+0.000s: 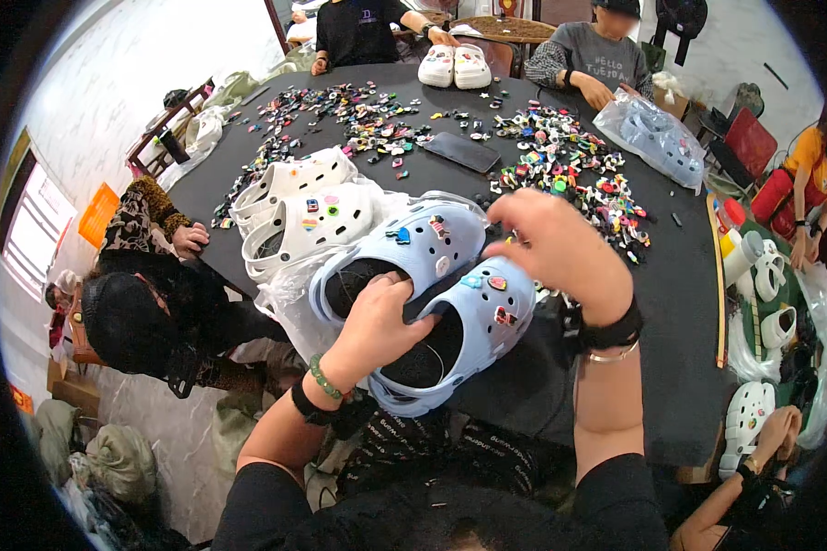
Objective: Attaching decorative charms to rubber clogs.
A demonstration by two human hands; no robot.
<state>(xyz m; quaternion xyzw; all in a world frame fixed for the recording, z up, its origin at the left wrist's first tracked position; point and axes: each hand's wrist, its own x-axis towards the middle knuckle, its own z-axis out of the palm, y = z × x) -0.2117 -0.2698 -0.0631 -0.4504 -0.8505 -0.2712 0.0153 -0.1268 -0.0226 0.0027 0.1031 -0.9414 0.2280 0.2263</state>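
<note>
A pair of light blue clogs lies in front of me, toes pointing away to the right, each with several small charms in its holes. My left hand (375, 323) grips the pair at the foot openings. Its fingers reach into the left clog (423, 241), and its thumb rests at the edge of the right clog (492, 317). Over the toes hovers my right hand (551, 241), smeared by motion. Its fingers are bent, and whether they hold anything is unclear. Just left of the blue pair sit white clogs (326, 220) with charms, partly on clear plastic wrapping (294, 308).
Loose colourful charms (560, 151) cover much of the black table (386, 87), around a dark flat pouch (462, 151). Co-workers sit across and at both sides. One touches white clogs (455, 66) at the far edge; bagged light blue clogs (657, 138) lie at the far right.
</note>
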